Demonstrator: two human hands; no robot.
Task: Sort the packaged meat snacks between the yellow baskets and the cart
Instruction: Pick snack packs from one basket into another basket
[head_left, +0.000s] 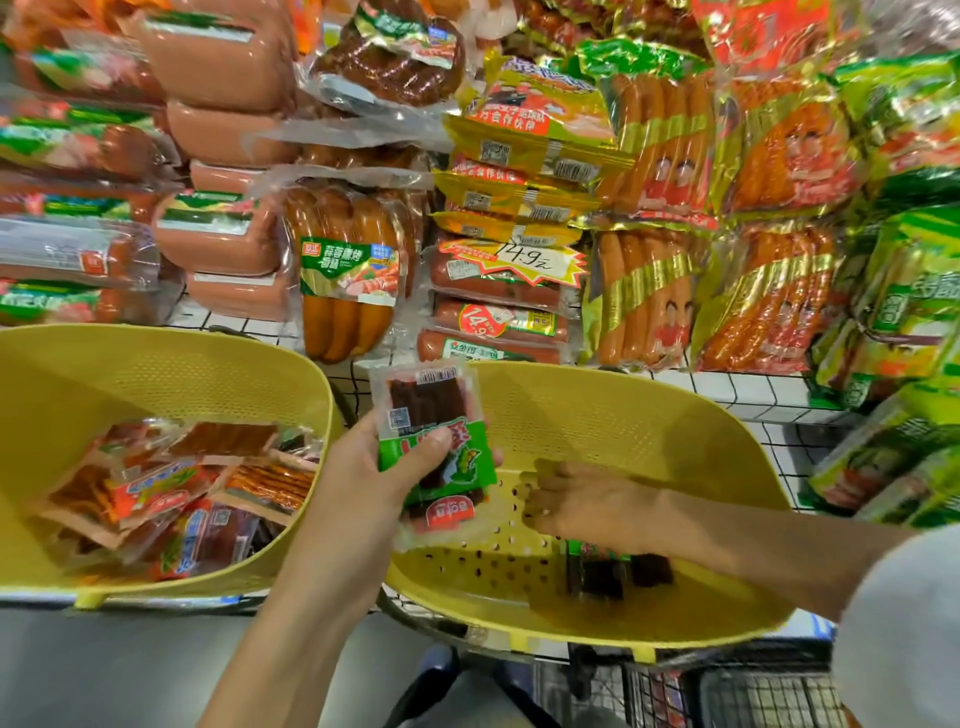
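1. The fingers of the left hand are clamped on a flat snack packet. The thumb lies across its green printed band and the other fingers are behind it.
2. The packet is held upright between the two baskets, above the left edge of the right one. It is glossy clear plastic, with dark strips of meat showing through the top.
3. The right hand hangs palm down over the right basket. Its fingers are blurred, loosely bent and slightly apart, with nothing in them.
4. The right basket is yellow plastic with rounded corners and small round holes in its walls and floor. A few dark packets lie on its near floor.
5. The left basket is of the same make. It holds a loose heap of shiny red and orange packets.
6. Near right, below the baskets, is the black wire mesh of the cart.
7. On the far side, a white wire shelf carries stacked sausage packs, smooth and vacuum-sealed.
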